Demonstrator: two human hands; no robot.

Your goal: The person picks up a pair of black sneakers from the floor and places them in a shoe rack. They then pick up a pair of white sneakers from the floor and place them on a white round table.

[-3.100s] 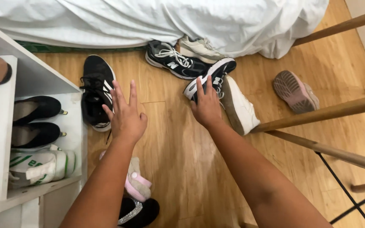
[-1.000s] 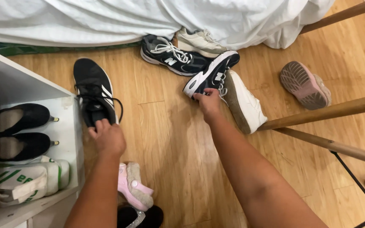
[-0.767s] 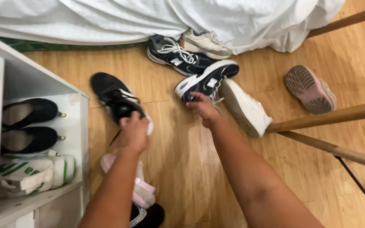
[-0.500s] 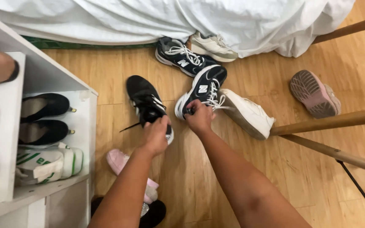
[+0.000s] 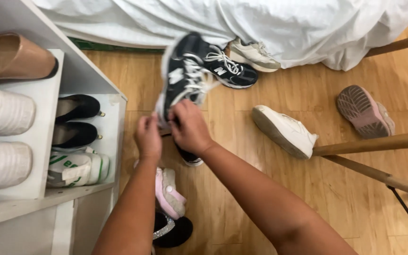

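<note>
My left hand and my right hand are close together above the wooden floor, both closed around black sneakers with white laces. One black sneaker is lifted toe-up and motion-blurred. The end of a second black sneaker sticks out beneath my right wrist. A third dark sneaker lies on the floor just behind, at the edge of the white bedsheet.
A white shoe shelf at the left holds black flats, green-and-white sneakers, white boots and a tan boot. A beige sneaker, white sneaker, pink clog, pink shoes and wooden legs surround me.
Each hand took a black sneaker from the floor and drew it toward the middle. Now the two are together and one is raised off the floor.
</note>
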